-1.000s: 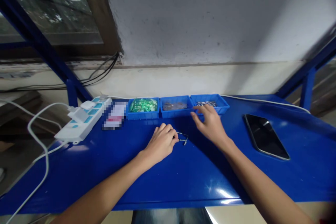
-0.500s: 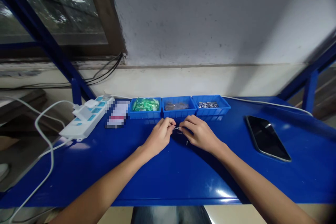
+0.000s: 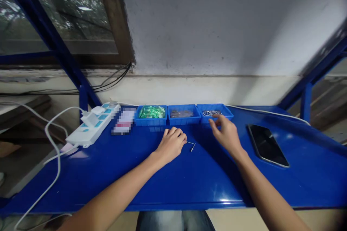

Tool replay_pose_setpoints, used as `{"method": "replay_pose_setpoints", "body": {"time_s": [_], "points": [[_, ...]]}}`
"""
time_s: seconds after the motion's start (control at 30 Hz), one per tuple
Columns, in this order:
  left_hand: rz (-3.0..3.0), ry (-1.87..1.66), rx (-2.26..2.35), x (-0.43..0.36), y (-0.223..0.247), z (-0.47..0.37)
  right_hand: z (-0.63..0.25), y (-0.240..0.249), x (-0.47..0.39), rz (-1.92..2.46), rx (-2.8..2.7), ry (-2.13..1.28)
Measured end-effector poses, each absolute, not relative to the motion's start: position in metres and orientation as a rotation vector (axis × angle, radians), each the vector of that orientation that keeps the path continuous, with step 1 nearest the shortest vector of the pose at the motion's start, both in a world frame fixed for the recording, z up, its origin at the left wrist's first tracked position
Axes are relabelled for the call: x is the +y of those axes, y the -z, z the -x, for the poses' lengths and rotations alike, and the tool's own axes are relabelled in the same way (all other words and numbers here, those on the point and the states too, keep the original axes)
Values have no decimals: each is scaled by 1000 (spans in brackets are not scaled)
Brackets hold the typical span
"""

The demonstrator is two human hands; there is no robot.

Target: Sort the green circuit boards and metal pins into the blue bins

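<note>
My left hand (image 3: 171, 145) rests palm down over the blue table, fingers curled and closed. From its fingertips a thin metal pin (image 3: 190, 142) sticks out to the right. A second metal pin with a thicker end, like a blind rivet (image 3: 192, 147), lies on the table just beyond it. My right hand (image 3: 226, 133) is raised in front of the right blue bin (image 3: 230, 116), thumb and forefinger apart, with nothing visible between them. Inside that bin lie several loose metal pins (image 3: 210, 113).
Left of it stand a middle bin (image 3: 184, 121) of brownish pieces and a bin (image 3: 151, 122) with green-and-clear plastic packets. A black phone (image 3: 268, 145) lies right. At left are a white power strip (image 3: 92, 126), its cables and a blurred-out card (image 3: 124, 120).
The hands have moved apart from the pin they held together. My right hand has gone right and towards the right bin, opening its fingers; my left has come slightly down.
</note>
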State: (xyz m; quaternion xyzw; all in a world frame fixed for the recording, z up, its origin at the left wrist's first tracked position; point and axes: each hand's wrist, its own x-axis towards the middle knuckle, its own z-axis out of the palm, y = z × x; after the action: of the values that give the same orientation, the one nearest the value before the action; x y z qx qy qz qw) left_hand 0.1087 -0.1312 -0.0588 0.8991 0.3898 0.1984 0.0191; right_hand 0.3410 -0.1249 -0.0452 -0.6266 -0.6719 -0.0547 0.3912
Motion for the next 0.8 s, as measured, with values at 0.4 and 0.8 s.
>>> {"method": "replay_pose_setpoints", "body": {"time_s": [0.4, 0.8], "points": [[-2738, -754, 1157, -142, 52, -98, -272, 64, -184, 1266, -2035, 143], [-2628, -782, 1058, -145, 45, -99, -282, 61, -180, 1301, -2000, 27]]}}
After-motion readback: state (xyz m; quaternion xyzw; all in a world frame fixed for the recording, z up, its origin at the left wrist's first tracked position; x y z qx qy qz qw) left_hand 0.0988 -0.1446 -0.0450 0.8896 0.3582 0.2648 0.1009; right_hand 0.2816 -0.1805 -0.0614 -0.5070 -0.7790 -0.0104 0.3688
